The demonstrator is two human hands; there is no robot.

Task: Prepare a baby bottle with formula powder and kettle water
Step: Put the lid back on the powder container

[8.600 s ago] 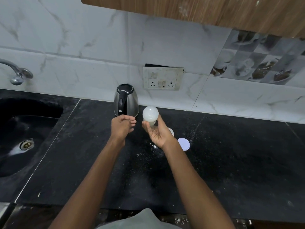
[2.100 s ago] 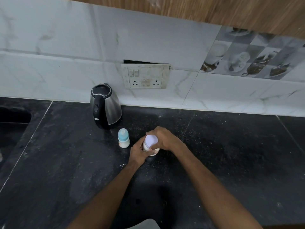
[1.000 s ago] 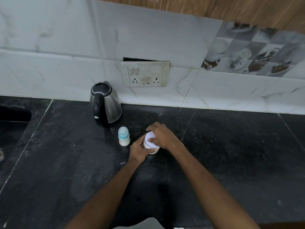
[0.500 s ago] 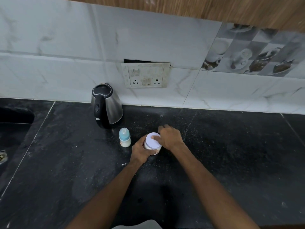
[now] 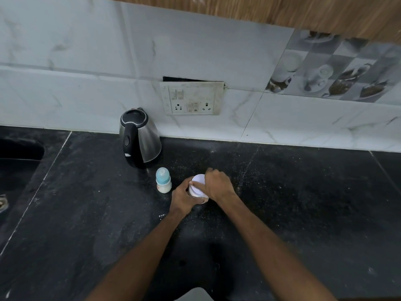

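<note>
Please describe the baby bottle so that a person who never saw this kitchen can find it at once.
Find the steel kettle standing by the wall on the black counter. Just in front of it, slightly right, stands the baby bottle, upright and untouched. It is the small white one with a light blue cap; the wider white jar beside it is held by both hands.

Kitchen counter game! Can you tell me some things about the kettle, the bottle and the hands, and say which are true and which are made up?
1. The kettle stands by the wall with its lid shut. True.
2. The bottle lies on its side. False: it stands upright, blue top on.
3. Both hands are on the white jar. True: the left hand grips its side and the right hand is on its lid.
4. The bottle is between the kettle and the wall. False: it stands in front of the kettle, nearer the person.
5. A plug sits in the socket. False: nothing is plugged in.
</note>
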